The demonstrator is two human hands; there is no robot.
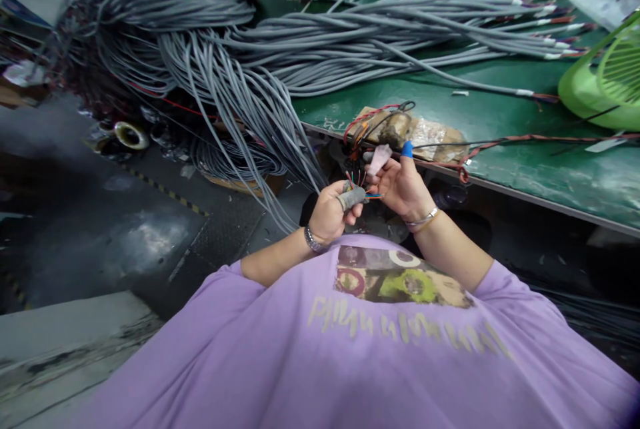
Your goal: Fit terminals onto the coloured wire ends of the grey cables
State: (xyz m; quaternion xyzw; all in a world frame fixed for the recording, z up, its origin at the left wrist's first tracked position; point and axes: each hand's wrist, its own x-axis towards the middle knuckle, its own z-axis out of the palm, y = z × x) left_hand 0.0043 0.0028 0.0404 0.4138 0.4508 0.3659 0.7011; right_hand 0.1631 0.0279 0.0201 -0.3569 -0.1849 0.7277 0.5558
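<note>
My left hand [327,214] is closed around a grey sleeve-like piece, seemingly a cable end [353,198]. Thin coloured wires [373,196] fan out from its tip, red, green, blue and orange among them. Close by on the right, my right hand [400,188] has its palm turned up and its thumb stretched away from the fingers. A blue cover [407,149] sits on that thumb, and a pale pinkish cover [380,158] on a finger. The right fingertips are near the wires; whether they touch is unclear.
Bundles of grey cables [320,49] lie across the green table [525,169] and hang over its edge. A taped block [425,136] with black and red leads sits at the front edge. A green fan [607,76] stands right. Wire coils [131,135] lie on the floor.
</note>
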